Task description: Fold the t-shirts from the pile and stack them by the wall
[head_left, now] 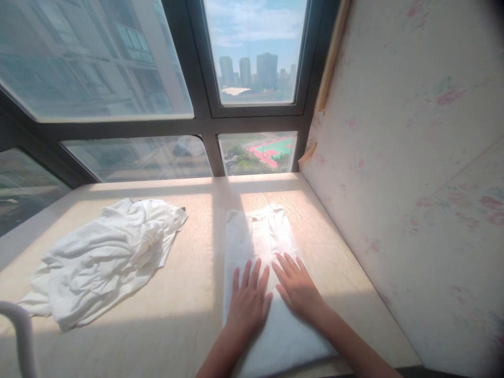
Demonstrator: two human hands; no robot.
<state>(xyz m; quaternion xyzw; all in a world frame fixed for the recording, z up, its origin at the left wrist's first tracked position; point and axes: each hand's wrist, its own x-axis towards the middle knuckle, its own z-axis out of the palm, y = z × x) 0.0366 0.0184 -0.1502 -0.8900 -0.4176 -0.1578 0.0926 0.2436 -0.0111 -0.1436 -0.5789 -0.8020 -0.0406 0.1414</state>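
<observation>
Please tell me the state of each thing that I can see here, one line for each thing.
Folded white garment: flat, in a long strip.
Crumpled white garment: loose, unfolded heap.
Left hand: open, flat on folded garment.
Right hand: open, flat on folded garment.
Window: shut.

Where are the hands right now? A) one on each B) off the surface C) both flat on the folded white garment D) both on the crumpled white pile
C: the left hand and right hand lie flat, fingers spread, on the folded white garment; the crumpled white pile lies apart, untouched.
</observation>
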